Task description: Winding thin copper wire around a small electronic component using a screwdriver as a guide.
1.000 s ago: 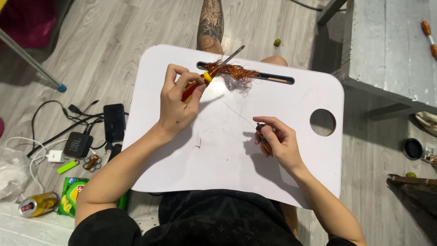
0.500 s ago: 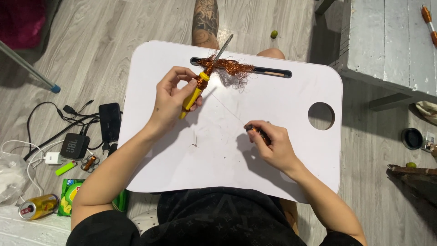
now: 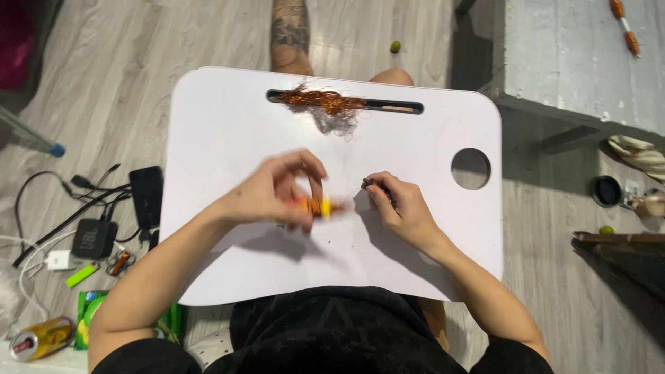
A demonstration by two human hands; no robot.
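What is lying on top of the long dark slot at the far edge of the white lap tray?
A tangle of copper-coloured wire covers the long dark slot's left half on the white lap tray; the right half shows. Anything under the wire is hidden.

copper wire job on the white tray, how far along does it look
Done: a tangled clump of thin copper wire lies loose at the slot of the white lap tray. In hand: the left hand holds a blurred yellow-and-red handled tool; the right hand pinches a small dark part. Left: cannot tell; no finished piece shows.
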